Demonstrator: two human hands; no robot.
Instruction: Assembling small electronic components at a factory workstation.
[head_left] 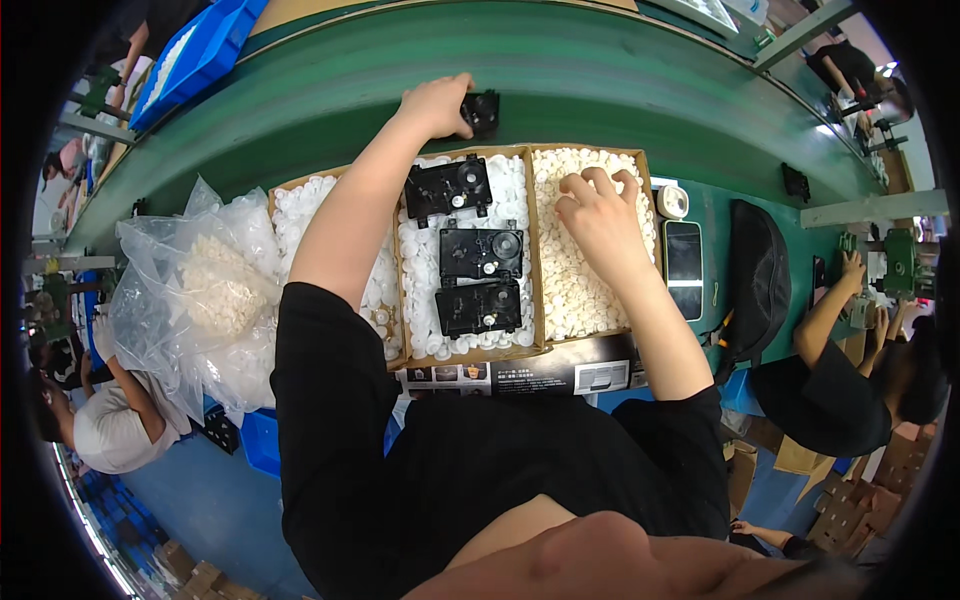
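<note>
My left hand (pixel 438 107) reaches out to the far side over the green conveyor belt. Its thumb and fingers are closed on the left edge of a black plastic housing (pixel 483 112). My right hand (pixel 603 222) is over a box compartment of small cream plastic parts (pixel 570 290), fingers bent and apart, nothing visible in them. In the middle compartment, three more black housings lie in a column on white plastic caps (pixel 425 325): an upper one (pixel 447 188), a middle one (pixel 481 253) and a lower one (pixel 478 307). My left forearm hides part of the left compartment.
Left of the cardboard box lies a clear plastic bag (pixel 225 290) of cream parts. On the right are a tape roll (pixel 672 202), a phone (pixel 684 255) and a black pouch (pixel 757 280). Another black housing (pixel 795 182) sits farther right on the belt (pixel 600 95). Co-workers sit on both sides.
</note>
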